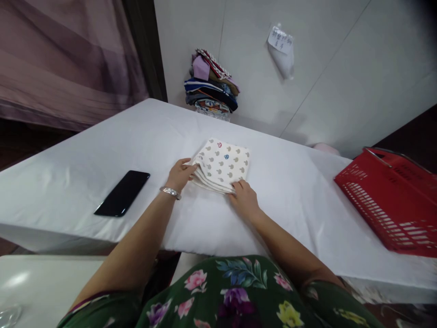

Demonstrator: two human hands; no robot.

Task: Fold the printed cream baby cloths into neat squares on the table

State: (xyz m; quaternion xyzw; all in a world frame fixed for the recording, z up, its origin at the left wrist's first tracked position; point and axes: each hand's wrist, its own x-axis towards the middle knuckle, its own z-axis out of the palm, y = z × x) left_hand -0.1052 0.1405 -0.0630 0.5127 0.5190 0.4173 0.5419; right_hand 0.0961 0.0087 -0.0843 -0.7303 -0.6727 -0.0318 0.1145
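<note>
A white cloth [223, 160] printed with small grey mushrooms, plus a red and a blue one, lies folded in several layers on the table. My left hand [180, 174] pinches its left corner between thumb and fingers. At the near right corner, my right hand [244, 199] grips the layered edge, with the thumb underneath or hidden. Both corners appear slightly raised along the near edge. A silver bracelet [170, 192] circles my left wrist.
A black phone [123, 193] lies left on the white-covered table [293, 182]. A red plastic basket [392, 196] stands at the right. Folded clothes [211, 89] are stacked beyond the far edge, by a wall with a paper note [282, 43]. A pinkish curtain [68, 59] hangs at left.
</note>
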